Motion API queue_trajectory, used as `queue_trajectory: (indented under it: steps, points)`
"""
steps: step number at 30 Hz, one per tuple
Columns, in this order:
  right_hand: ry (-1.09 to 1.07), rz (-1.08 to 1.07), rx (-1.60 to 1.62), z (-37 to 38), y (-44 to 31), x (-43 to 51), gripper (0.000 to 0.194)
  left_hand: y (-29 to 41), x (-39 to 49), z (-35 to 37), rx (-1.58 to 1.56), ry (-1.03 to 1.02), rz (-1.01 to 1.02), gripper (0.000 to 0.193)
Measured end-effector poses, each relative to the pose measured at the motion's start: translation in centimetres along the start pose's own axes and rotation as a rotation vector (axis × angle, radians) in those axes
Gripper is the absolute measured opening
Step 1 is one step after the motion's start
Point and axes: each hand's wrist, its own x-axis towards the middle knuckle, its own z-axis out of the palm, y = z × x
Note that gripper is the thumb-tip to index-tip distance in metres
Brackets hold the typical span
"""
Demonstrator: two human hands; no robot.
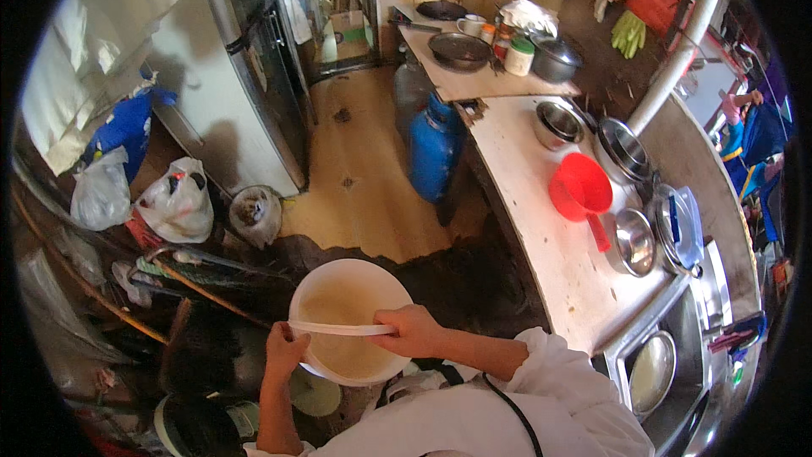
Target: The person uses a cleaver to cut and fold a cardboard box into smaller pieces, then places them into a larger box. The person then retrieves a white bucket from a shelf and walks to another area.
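Observation:
A round white plastic bucket (349, 292) is held in front of my body, with cloudy, pale-looking contents low inside; whether they are liquid I cannot tell. Its white handle crosses over the mouth. My right hand (409, 331) grips the handle near its right end. At the left rim, my left hand (287, 347) has its fingers closed on the bucket's edge by the handle's end. To the right, on the counter, lies a red plastic dipper (580, 187) beside a steel bowl (634, 242). Neither hand touches them.
The counter (539, 235) runs along the right to a steel sink (688, 330) holding a round basin (652, 373). Beneath its far part stands a blue gas cylinder (435, 152). Plastic bags (177, 200), a lined bin (255, 212) and a hose (95, 295) lie left. Pans (460, 51) stand farther back.

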Motion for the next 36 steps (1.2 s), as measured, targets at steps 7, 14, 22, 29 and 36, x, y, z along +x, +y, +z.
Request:
queue_trajectory:
  steps: [7, 14, 22, 29, 36]
  points:
    - [0.132, -0.08, -0.025, -2.9, 3.3, 8.8, 0.021, 2.8, 10.1, 0.7, -0.077, -0.015, 0.069, 0.038]
    - [0.174, 0.027, 0.106, -11.2, 11.5, 23.8, 0.024, 11.8, 29.4, 5.0, 0.028, -0.028, 0.15, 0.042]
    - [0.19, 0.183, 0.119, -25.7, 16.9, 45.0, 0.026, 31.1, 50.9, 6.3, 0.577, 0.01, 0.436, 0.058]
    - [0.394, 0.239, 0.227, -32.3, 19.6, 62.9, 0.023, 38.4, 63.5, 6.5, 0.236, -0.045, 0.31, 0.053]
    - [0.555, 0.255, 0.266, -39.6, 22.3, 79.4, 0.02, 47.2, 81.3, 7.0, 0.023, -0.06, 0.476, 0.042]
